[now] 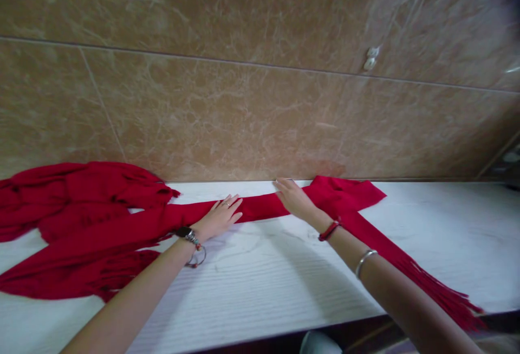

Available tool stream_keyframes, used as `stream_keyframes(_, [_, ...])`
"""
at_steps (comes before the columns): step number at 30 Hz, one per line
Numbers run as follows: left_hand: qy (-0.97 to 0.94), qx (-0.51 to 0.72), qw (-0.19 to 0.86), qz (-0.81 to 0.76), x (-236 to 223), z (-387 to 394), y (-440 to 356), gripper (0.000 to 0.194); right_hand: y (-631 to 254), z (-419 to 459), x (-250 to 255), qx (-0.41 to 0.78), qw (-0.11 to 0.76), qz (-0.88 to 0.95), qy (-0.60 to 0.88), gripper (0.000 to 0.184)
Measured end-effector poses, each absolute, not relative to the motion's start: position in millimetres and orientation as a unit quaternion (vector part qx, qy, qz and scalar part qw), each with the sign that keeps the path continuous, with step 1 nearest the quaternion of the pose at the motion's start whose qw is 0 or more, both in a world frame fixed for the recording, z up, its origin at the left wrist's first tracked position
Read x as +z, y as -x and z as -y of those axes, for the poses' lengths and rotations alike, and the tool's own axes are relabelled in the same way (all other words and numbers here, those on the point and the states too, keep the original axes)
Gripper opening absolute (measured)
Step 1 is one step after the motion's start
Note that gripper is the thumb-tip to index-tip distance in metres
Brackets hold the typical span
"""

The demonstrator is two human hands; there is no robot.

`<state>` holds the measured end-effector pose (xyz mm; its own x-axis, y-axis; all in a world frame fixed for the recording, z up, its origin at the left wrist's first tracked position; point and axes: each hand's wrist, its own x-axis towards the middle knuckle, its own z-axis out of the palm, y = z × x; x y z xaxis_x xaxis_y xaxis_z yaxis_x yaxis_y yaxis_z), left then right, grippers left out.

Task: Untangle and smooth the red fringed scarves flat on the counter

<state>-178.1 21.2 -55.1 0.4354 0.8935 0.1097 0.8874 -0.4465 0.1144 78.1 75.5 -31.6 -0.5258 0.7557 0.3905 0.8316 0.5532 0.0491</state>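
Note:
A long red scarf (pixel 262 207) runs in a flat folded strip across the white counter. My left hand (pixel 219 217) lies palm down on the strip with its fingers spread, pressing no visible fold. On the same strip, farther right, rests my right hand (pixel 293 198), fingers extended toward the wall and part of them over the cloth's far edge. Beyond it the cloth bends: one bunched part sits by the wall, and a fringed end (pixel 442 289) slants to the front edge. Looser red cloth (pixel 81 191) is heaped at the left; whether it is one piece with the strip I cannot tell.
The white wood-grain counter (pixel 252 278) meets a glossy brown marble-tiled wall (pixel 227 115) along its back. Two small white fittings (pixel 370 58) are on the wall at the upper right. Below the counter's front edge a pale rounded object (pixel 320 343) shows partly.

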Motion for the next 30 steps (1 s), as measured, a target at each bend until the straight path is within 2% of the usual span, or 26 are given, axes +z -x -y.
stream_keyframes(4, [-0.85,0.072,-0.006,-0.522,-67,-23,178,0.049,-24,-56,-55,-0.046,0.118,0.926,0.356,0.048])
stream_keyframes(9, [-0.841,0.048,-0.01,-0.54,-64,-16,184,0.049,-23,-50,-67,-0.006,0.063,0.936,0.348,0.05])
stream_keyframes(14, [-0.834,0.022,-0.019,-0.551,-60,-13,187,0.049,-47,-53,-57,0.009,0.014,0.906,0.423,0.051])
stream_keyframes(19, [-0.83,-0.013,-0.004,-0.558,-59,-15,188,0.051,-106,-69,-47,0.018,-0.029,0.817,0.575,0.048])
stream_keyframes(26, [-0.82,-0.043,0.02,-0.57,-53,-17,187,0.05,-175,-91,-45,0.008,0.022,0.66,0.751,0.052])
stream_keyframes(30, [-0.797,-0.038,-0.029,-0.602,-51,-12,180,0.048,-147,-90,-45,-0.077,0.106,0.711,0.691,0.052])
